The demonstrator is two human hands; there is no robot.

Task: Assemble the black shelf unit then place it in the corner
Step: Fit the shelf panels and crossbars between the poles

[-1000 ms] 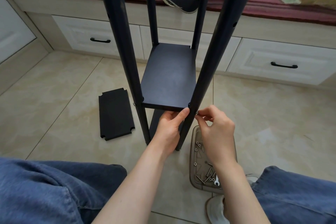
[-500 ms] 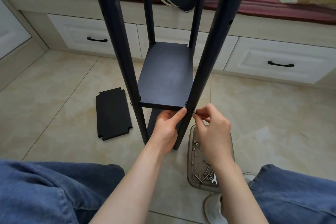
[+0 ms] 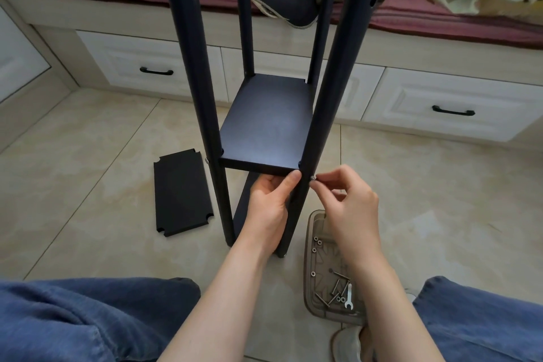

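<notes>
As it stands: one shelf board (image 3: 264,126) mounted.
Right hand (image 3: 349,209): pinching a screw (image 3: 313,177) at the post (image 3: 323,97).
Left hand (image 3: 270,206): gripping that board's corner.
Left to do: spare board (image 3: 182,194), corner placement.

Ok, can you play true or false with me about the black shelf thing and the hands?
1. The right hand pinches a small screw against the front post. True.
2. The loose board leans on the drawers. False: it lies flat on the floor.
3. The wrench is in the left hand. False: it lies in the tray; that hand grips the fitted shelf.
4. The tray holds spare screws. True.
</notes>
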